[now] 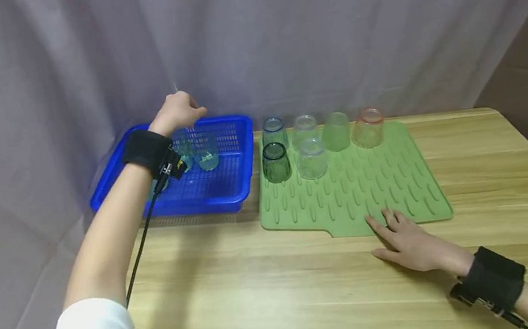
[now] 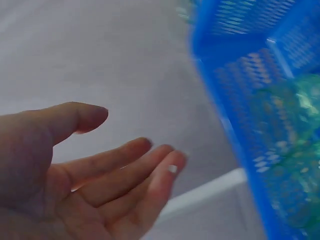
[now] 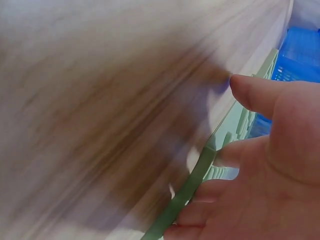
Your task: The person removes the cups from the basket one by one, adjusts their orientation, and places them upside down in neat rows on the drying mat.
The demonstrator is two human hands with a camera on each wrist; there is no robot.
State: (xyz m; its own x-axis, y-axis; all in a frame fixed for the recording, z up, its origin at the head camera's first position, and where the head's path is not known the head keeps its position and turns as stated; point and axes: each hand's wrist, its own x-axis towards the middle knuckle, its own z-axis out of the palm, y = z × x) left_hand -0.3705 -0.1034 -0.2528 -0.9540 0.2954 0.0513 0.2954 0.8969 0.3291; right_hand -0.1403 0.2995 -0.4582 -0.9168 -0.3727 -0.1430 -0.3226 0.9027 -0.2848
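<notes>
My left hand (image 1: pixel 177 111) is over the back rim of the blue plastic basket (image 1: pixel 197 204), with nothing in it. Its thumb stands apart from loosely bent fingers in the left wrist view, beside the basket wall. Several pale green-tinted glasses (image 1: pixel 207 155) are in the basket, some partly hidden by the wrist. My right hand (image 1: pixel 414 247) rests palm down, fingers spread, at the front edge of a green ridged mat (image 1: pixel 352 190). Toward the back of that mat stand a dark glass (image 1: pixel 276 163), a red-ringed glass (image 1: pixel 368 129), a green one (image 1: pixel 336 132) and several clear ones.
The wooden table (image 1: pixel 275 296) runs in front of the basket and mat. A grey curtain (image 1: pixel 304 29) hangs right behind them. A black cable (image 1: pixel 139 252) trails from the left wrist strap (image 1: pixel 146 152) along the forearm.
</notes>
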